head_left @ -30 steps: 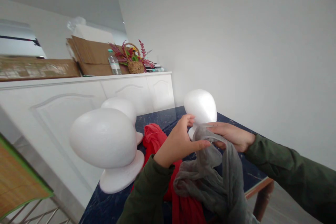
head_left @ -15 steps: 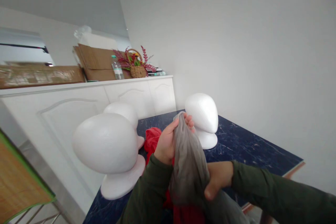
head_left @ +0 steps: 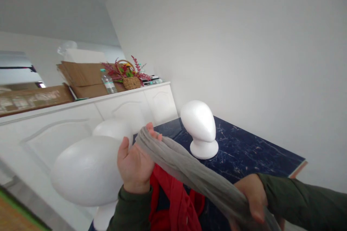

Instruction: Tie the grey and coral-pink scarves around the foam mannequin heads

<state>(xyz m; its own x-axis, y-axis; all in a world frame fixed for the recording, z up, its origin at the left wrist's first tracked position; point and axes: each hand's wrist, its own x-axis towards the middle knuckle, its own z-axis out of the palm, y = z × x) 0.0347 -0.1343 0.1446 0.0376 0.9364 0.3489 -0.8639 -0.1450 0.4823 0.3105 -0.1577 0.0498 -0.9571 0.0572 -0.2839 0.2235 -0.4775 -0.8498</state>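
A long grey cloth stretches between my two hands, gathered into a loose band. Its upper end lies over the fingers of my left hand, whose palm faces up with the thumb apart. Lower right, my right hand is wrapped round the cloth's other part. Beneath the cloth, a red cloth lies crumpled on the dark blue marbled table. One white foam head stands behind the grey cloth.
At the left stand two more white heads, a near one and one behind it. A white cabinet carries cardboard boxes, a bottle and a flower basket. A wall rises behind the table.
My hands have moved apart, the left one leftward and the right one rightward, drawing the grey cloth out long. My left hand's thumb has lifted off it. The view has shifted, showing more red cloth.
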